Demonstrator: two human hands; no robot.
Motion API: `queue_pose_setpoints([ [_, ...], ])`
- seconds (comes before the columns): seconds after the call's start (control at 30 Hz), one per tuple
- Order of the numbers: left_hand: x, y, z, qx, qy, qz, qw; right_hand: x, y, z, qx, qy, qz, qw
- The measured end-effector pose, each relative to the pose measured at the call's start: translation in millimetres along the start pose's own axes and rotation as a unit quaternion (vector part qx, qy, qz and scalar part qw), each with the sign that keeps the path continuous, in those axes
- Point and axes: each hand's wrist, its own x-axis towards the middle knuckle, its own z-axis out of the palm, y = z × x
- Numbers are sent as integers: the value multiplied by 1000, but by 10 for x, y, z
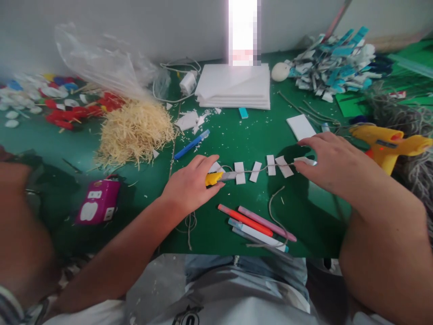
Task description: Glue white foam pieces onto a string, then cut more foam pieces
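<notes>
My left hand [189, 183] is closed around a yellow utility knife [213, 179], its blade pointing right. The blade lies by a thin grey string [248, 171] that stretches across the green table between my hands. Several small white rectangular pieces [240, 173] sit along the string, spaced apart. Another pale piece shows partly behind my left fingers. At the string's right end, my right hand [333, 162] holds a small white piece [305, 160] at the thumb; the other fingers are partly hidden.
Several markers [250, 221] and loose string [270, 205] lie near the front edge. Beyond are a blue pen [192, 144], straw shreds [135, 131], white sheets [233, 85] and a white block [300, 127]. A yellow glue gun [385, 142] stands right; a magenta box [98, 201] left.
</notes>
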Motion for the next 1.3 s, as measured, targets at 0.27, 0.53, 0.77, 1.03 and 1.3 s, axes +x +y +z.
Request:
queue_pose_setpoints([
  [0.27,57,-109,-58,15,15,49,999,-20,195,-96,-25,-84,-20,996],
  [0.53,224,-148,-315,28,90,98,991,-23,240,13,3,-102,-36,994],
  [0.77,766,-201,-553,30,87,121,988,-39,19,-45,-24,-115,-15,993],
  [1.03,1326,-215,-540,27,70,121,990,-61,-196,-61,31,-156,-55,986],
  [1.3,896,-84,-473,-402,143,20,904,-23,-267,-190,121,-73,-11,990],
])
